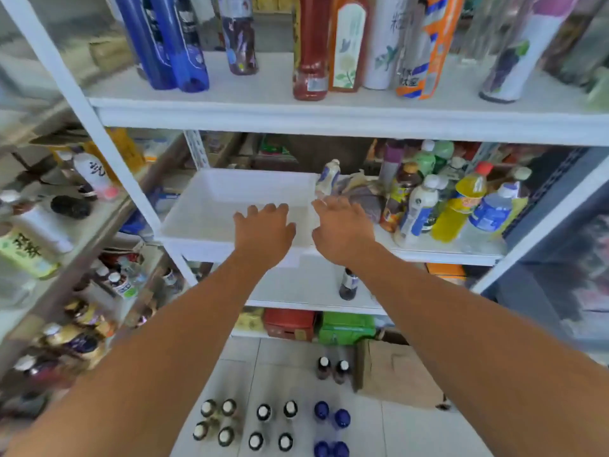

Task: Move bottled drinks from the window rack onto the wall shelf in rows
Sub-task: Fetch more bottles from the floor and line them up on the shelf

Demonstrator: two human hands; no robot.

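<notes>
White metal rack (113, 153) fills the view, tiled floor (412, 433) below. Top shelf (263, 107) — tall drinks standing upright: two blue bottles (184, 57), a red bottle (311, 61), an orange bottle (425, 61), and more whose tops are cut off by the frame.

Middle shelf (445, 250) — white tray (204, 209) sits on its left half. To the tray's right is a tight cluster of drinks, among them a yellow bottle (461, 206) and a white bottle (420, 209), mostly upright.

Both bare arms reach forward to this shelf. Left hand (263, 230) is palm down over the tray's near right part, fingers straight and slightly spread, holding nothing. Cannot tell if it touches the tray. Right hand (341, 225) is just beside it at the tray's right rim, fingers spread wide, also holding nothing. The hands are near each other, not touching.

Lower shelf has one dark bottle (348, 285) upright, below the right wrist.

On the floor, white-capped bottles (244, 423) stand in short rows, with blue-capped bottles (329, 427) just to their right. Two small bottles (333, 369) stand farther back beside a cardboard box (395, 374).

Side rack (108, 212) on the left carries more drinks, some lying down, too blurred to read.
</notes>
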